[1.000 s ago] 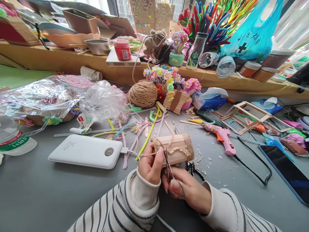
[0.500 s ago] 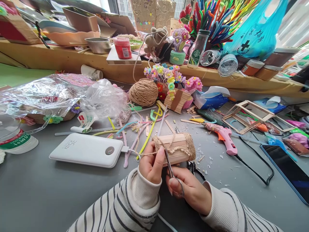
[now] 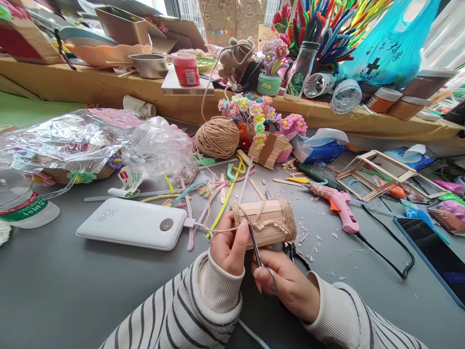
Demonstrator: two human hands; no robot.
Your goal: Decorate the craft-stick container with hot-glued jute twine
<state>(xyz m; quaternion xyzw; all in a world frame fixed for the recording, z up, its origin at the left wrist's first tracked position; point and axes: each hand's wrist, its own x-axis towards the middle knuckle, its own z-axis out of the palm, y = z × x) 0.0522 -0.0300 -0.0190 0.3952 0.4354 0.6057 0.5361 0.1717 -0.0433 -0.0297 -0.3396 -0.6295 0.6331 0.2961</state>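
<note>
Craft desk, centre: left hand [image 3: 227, 247] pinches twine [image 3: 218, 230] against stick roll [image 3: 271, 218]. Right hand [image 3: 286, 286], at roll's 5 o'clock, fingers closed on scissors [image 3: 256, 245], blades at strand. Judgement: strand tight, cut close to wrap, tips clear of thumb. Glue gun [image 3: 339, 208] at 3 o'clock.

Grey worktop [image 3: 72, 291], and it is crowded. Front left, a white power bank [image 3: 132, 224] lies flat. Just behind it, loose pipe cleaners [image 3: 225, 194] fan out in yellow, pink and blue. Further back sits the ball of twine [image 3: 217, 137], just beside a crumpled clear plastic bag [image 3: 160, 148]. Over on the right, a pink glue gun [image 3: 339, 208] lies on its side with its black cord [image 3: 385, 257] trailing and pale scraps [image 3: 316, 240] scattered near it. Behind that is a wooden frame [image 3: 374, 174], and a dark phone [image 3: 436, 257] lies at the right edge.
</note>
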